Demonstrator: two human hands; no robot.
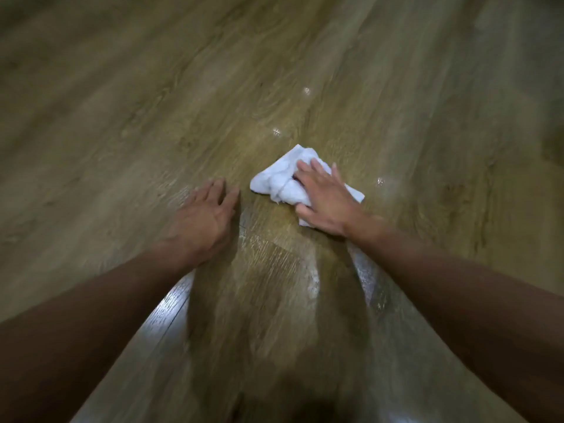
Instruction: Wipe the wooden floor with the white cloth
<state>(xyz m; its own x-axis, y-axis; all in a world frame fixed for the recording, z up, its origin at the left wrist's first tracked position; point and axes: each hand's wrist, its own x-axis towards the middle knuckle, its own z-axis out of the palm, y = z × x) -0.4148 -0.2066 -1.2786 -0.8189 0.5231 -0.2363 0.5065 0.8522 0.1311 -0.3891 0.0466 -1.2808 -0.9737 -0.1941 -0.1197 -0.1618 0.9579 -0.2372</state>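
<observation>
Near floor: the wooden floor (274, 285) between the forearms has a streaky, damp sheen and is likely wiped.
Left hand (204, 215): fingers spread, flat on the boards, holding nothing.
Right hand (323, 199): fingers straight, pressing the bunched white cloth (280, 181) onto the floor.
Far floor: small wet glints (276, 131) beyond the cloth are probably left to wipe.

1. The white cloth (279, 181): its near half is covered by the right hand (325, 203), and the folds beneath are not seen.
2. The left hand (204, 215): the outline is smeared, and contact with the wooden floor (137, 102) cannot be told.
3. The left forearm (91, 315) and right forearm (457, 288): both are cut off by the lower and side edges.
4. Floor grain: it is blurred towards the far edges.
5. The bright specks (306, 91): too small to be identified.
6. The dark patch (305, 407) at the bottom edge: blurred and unidentified.
</observation>
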